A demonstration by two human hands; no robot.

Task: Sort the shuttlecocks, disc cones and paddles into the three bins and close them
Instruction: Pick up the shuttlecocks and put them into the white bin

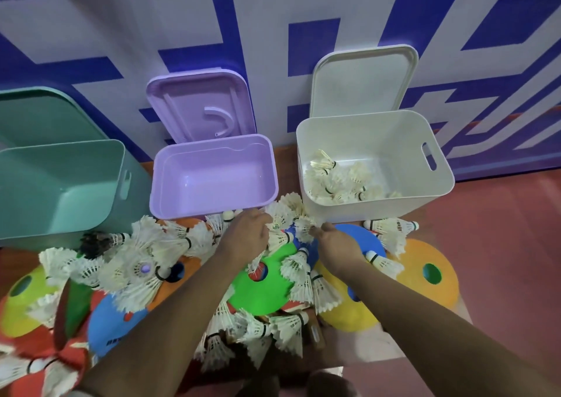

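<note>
they're on the shuttlecock step: the left hand [247,238] closes its grip round shuttlecocks [280,219] in the pile, the right hand [337,242] pinches another. next, i reckon, lift them into the white bin [364,211] just beyond.

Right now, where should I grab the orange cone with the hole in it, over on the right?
Pinch the orange cone by its right rim, coming in from the right. That edge lies bare, while shuttlecocks overlap its upper left edge. It is thin and flat, so a thumb-on-top pinch should probably lift it.
</note>
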